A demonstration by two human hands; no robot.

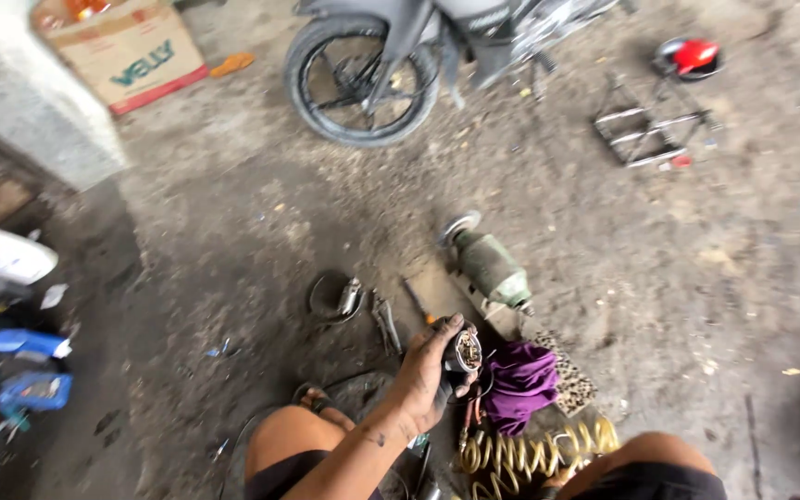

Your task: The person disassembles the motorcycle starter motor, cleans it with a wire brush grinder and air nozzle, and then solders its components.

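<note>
My left hand (426, 372) is closed around a small round metal motor part (466, 350) whose open end shows copper-coloured pieces. I hold it above the dirty concrete floor, between my bare knees (300, 435). Right beside it on the floor lies a purple cloth (522, 384). My right hand is out of sight.
A green motor unit with a disc (488, 267) lies just beyond the hand. Pliers (386, 319) and a round metal cover (331, 298) lie to the left, a yellow coiled hose (530, 451) near my knees. Farther off are a motorcycle wheel (356, 85), cardboard box (127, 51), metal rack (650, 130) and red cap-like object (693, 56).
</note>
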